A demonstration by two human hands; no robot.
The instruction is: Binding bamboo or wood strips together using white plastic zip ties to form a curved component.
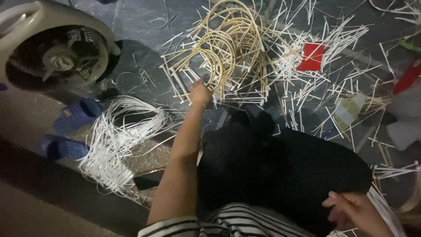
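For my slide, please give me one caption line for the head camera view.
Left hand reaches into curved yellowish cane strips on a dark floor; right hand rests by black cloth.

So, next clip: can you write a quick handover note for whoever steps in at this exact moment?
Left hand: stretched forward, touching the pile of curved tan strips on the dark floor; whether it grips one cannot be told.
Right hand: near the lap, resting at the edge of the black cloth, beside some white strips; grip unclear.
Around: a bundle of white strips to the left, short white offcuts scattered ahead, a red card, a fan, blue slippers.
Done: strips lie cut and loosely sorted.
Left: no finished piece is visible.
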